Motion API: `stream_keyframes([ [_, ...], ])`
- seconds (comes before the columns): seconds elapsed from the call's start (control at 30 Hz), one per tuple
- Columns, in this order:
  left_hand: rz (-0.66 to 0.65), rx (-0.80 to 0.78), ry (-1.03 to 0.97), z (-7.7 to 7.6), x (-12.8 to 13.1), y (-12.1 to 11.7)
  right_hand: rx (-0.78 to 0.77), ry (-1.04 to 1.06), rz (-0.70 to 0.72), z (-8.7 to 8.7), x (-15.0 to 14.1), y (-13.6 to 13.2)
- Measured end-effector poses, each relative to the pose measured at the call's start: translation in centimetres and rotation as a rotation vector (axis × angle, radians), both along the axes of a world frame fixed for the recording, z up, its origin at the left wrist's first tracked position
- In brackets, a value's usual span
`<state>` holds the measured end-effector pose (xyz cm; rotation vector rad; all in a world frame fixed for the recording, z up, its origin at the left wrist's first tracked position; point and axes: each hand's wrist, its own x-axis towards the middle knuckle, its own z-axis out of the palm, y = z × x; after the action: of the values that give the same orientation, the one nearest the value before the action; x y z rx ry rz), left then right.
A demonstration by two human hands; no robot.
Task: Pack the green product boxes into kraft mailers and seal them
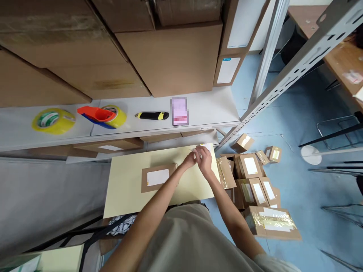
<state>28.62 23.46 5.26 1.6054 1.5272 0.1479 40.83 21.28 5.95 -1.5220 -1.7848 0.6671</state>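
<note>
My left hand (189,161) and my right hand (204,161) meet above the right part of a pale yellow tabletop (124,170). The fingers of both are closed in a pinch, and something small and whitish between them is too small to name. A cardboard box (145,180) with a white label (157,177) lies on the tabletop, left of my hands. Just beyond my fingers, a white paper (208,146) lies at the table's far right corner.
On the grey shelf (210,107) lie a roll of yellow tape (68,117), a red and blue tape dispenser (95,113), a utility knife (151,115) and a blurred phone-like object (179,111). Large cartons (172,60) stand behind. Several parcels (249,166) are heaped on the floor, right of a metal post (297,68).
</note>
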Motion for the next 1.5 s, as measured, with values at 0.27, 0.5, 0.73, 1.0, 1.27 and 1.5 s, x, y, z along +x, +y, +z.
stream_keyframes([
  [0.27, 0.719, -0.348, -0.948, 2.2, -10.8, -12.8, -0.017, -0.07, 0.299, 0.4, -6.0, -13.1],
  [0.5, 0.967, -0.209, -1.114, 4.3, -17.9, -19.7, -0.037, -0.182, 0.584, 3.9, -12.7, -17.6],
  [0.73, 1.033, -0.062, -0.941, 6.1, -23.8, -23.7, -0.131, -0.184, 0.332, 7.7, -17.5, -20.5],
  [1.0, 0.9, 0.089, -0.875, 8.5, -28.8, -27.0, -0.449, 0.333, 0.419, 9.7, -21.3, -22.6],
  [1.27, 0.781, 0.145, -1.061, 9.8, -33.7, -30.3, -0.483, 0.468, 0.328, 12.0, -23.9, -23.1],
  [1.5, 0.621, 0.514, -0.75, 10.6, -35.9, -31.1, -0.76, 0.607, 0.465, 13.9, -24.9, -23.3],
])
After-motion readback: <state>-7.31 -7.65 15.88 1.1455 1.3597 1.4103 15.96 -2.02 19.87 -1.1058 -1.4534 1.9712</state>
